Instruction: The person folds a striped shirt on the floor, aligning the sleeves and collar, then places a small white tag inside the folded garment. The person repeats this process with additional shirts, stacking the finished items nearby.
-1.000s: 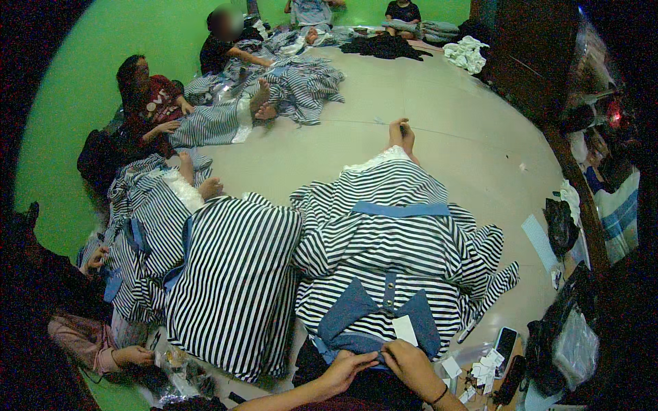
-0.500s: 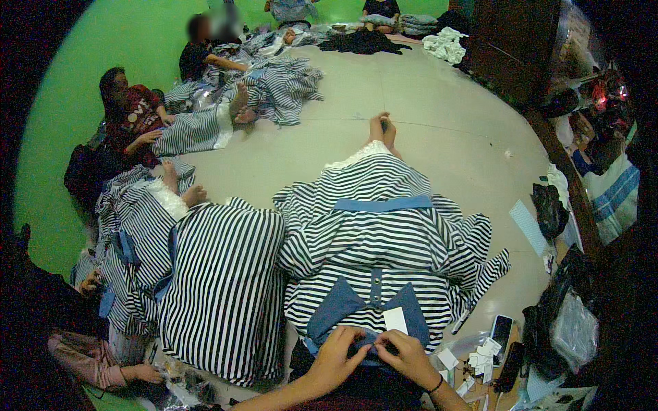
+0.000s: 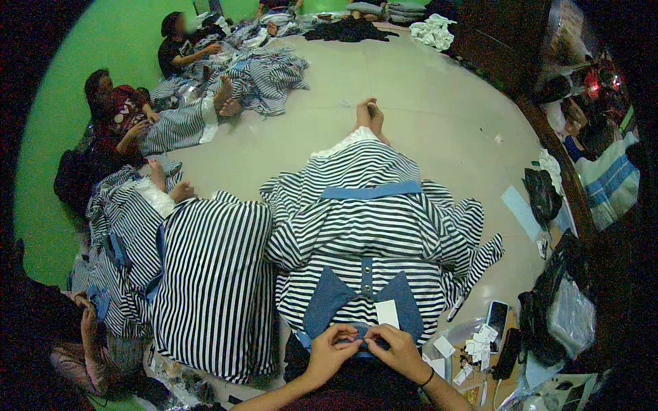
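Both hands are now drawn together at the blue collar, where a second ago they were reaching toward it.

At the near edge of the striped garment (image 3: 370, 226), spread over the person's outstretched legs on the floor (image 3: 425, 116), the blue collar (image 3: 329, 298) is pinched by the left hand (image 3: 330, 349) and the right hand (image 3: 396, 349), fingertips almost touching. 1 white tag (image 3: 387, 312) is seen on the collar. Beside it, a stack of striped garments (image 3: 219, 288) is piled; a phone (image 3: 496, 316) and paper tags (image 3: 478, 340) are laid to the right.
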The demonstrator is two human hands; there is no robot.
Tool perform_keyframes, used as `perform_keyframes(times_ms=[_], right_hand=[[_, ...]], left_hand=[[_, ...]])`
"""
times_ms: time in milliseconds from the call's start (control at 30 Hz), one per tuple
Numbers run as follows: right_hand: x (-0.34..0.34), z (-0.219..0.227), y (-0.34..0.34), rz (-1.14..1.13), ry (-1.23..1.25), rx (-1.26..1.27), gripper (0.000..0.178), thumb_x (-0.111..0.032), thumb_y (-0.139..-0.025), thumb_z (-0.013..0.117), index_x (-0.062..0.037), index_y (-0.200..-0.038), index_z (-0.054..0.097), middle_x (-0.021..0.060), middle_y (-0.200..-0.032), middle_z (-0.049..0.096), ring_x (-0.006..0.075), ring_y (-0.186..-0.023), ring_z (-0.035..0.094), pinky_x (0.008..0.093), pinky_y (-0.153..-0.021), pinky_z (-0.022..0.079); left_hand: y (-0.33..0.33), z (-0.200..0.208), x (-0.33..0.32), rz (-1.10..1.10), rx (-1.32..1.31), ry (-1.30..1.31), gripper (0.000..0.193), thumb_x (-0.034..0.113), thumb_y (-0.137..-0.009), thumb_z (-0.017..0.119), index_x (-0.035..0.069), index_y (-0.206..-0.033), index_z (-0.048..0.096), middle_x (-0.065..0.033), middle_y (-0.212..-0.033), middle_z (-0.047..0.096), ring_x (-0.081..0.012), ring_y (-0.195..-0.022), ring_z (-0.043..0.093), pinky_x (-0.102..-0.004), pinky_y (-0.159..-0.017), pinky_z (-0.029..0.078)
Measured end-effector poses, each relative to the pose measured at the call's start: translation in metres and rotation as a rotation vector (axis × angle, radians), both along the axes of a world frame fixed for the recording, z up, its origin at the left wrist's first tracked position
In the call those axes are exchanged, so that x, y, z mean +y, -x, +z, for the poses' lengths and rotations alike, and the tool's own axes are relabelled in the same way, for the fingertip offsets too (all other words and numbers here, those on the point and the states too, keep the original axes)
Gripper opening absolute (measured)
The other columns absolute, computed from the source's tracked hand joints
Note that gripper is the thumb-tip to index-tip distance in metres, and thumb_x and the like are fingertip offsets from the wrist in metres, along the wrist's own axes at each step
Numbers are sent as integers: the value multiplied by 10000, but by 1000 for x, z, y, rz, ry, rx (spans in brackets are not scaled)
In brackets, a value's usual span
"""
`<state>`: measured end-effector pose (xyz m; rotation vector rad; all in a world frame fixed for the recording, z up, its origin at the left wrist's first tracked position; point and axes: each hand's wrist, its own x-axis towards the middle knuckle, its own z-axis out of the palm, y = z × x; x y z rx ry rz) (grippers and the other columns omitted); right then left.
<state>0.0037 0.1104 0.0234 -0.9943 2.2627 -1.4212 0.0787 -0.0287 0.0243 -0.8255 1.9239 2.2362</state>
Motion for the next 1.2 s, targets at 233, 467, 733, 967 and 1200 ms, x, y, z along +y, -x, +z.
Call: perform_keyframes(times_ms=[233,467,733,967,1200], right_hand=[[0,-4,-8,-86,56,-13,147,-68,-718,586,-15,-841,524,118,-792,559,247,-727,573,299,-649,463],[-2,-2,-8,-129,53,-86,151,-39,-701,589,-6,-837,532,109,-779,561,224,-705,576,282,-634,466],[0,5,1,-59,51,-162,112,-47,-709,605,0,-799,559,88,-787,590,171,-721,577,262,-648,446],[2,0,5,4,79,-178,90,-10,-703,587,2,-787,557,94,-788,588,187,-729,580,273,-666,452],[-7,-14,-5,-97,189,-138,99,55,-690,546,-2,-769,534,106,-776,575,207,-730,575,282,-661,454]], left_hand=[[0,6,-7,-210,111,403,287,67,-681,645,7,-934,523,-82,-894,543,-154,-796,534,-261,-708,444],[0,5,-6,-240,411,894,238,60,-634,625,18,-853,539,-109,-820,545,-273,-802,510,-341,-716,398],[-2,2,0,-107,220,667,205,56,-635,622,22,-827,558,-92,-784,562,-186,-719,548,-265,-659,428],[-4,0,1,-30,75,347,207,44,-681,613,1,-880,577,-55,-841,584,-106,-734,516,-224,-691,413],[-7,-11,3,17,85,122,211,12,-680,604,1,-889,575,-34,-874,567,-94,-751,499,-213,-699,400]])
